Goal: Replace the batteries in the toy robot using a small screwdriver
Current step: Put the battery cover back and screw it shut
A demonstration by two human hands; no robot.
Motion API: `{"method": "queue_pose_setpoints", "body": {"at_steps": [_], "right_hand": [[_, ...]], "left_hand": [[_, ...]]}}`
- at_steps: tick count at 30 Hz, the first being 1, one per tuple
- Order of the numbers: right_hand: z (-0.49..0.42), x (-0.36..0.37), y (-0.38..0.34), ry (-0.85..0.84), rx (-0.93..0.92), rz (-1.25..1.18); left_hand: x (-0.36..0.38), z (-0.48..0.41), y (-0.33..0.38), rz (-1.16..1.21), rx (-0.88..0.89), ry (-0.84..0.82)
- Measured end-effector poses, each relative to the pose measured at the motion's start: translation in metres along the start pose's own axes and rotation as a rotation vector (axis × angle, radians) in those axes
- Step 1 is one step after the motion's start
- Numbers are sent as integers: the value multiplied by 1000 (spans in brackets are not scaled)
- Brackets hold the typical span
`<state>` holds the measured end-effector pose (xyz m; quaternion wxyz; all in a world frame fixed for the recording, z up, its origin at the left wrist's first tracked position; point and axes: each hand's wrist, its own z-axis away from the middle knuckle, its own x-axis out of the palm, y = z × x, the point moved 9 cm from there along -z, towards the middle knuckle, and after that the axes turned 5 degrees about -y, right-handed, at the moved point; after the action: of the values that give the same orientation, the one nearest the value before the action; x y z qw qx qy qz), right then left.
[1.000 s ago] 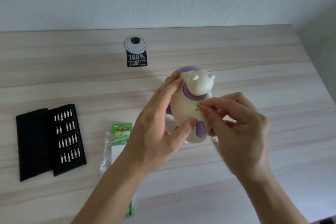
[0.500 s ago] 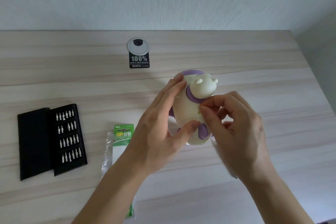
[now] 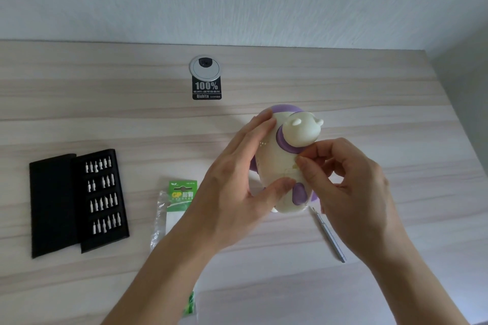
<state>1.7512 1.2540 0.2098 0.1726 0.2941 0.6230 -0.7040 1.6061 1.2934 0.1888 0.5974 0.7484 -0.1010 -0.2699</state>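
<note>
**A:** Which step is this reckoned to be?

**B:** Looks like the battery cover stage. The toy robot (image 3: 276,163) is held up off the table (image 3: 396,258) in the left hand (image 3: 237,192), with the fingers wrapped over its upper side and the thumb pressed low on the body. The right hand (image 3: 356,192) is curled, thumb and forefinger pinched at 1 spot on the cream shell. Whether a screw or the cover's edge is between them can't be made out.

**A:** And next?

**B:** Probably the cover gets picked open, or the screwdriver (image 3: 328,236) gets picked up. It's been left lying just beside the right wrist, partly hidden under it. A steady grip on that rounded shell will be needed.

**A:** Anything in the way?

**B:** Not much. The battery pack (image 3: 182,194) is partly covered by the left forearm, so that arm would have to be shifted. The bit case (image 3: 100,198) is laid open well off to the left.
</note>
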Motion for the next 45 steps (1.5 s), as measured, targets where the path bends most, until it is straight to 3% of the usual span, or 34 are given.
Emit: {"method": "queue_pose_setpoints", "body": {"at_steps": [12,18,45], "right_hand": [[-1,0,1,-53,101,-15],[-1,0,1,-65,97,-14],[-5,1,3,-122,110,-78]], "left_hand": [[-1,-1,3,6,-43,-9],[-1,-6,4,32,-101,65],[-4,-10,-3,-1,-137,36]]}}
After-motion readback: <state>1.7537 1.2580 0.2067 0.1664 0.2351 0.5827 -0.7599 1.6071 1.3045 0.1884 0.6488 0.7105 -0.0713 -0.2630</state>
